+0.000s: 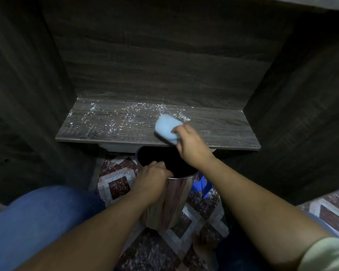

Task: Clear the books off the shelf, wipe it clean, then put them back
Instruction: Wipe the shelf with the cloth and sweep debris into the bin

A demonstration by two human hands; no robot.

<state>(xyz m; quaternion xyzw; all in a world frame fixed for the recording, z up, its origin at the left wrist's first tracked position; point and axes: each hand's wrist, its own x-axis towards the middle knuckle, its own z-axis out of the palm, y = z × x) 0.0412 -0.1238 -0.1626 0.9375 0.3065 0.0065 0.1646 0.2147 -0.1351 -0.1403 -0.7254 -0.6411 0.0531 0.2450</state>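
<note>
The right hand pinches one blue cloth on the single dark wooden shelf, scattered with white crumbs, while the left hand grips the rim of one metal bin over the patterned tile floor.

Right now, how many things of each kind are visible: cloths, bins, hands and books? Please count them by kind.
light blue cloth: 1
metal bin: 1
hands: 2 (left hand on the bin rim, right hand holding the cloth)
books: 0 in view
Total: 4
</note>
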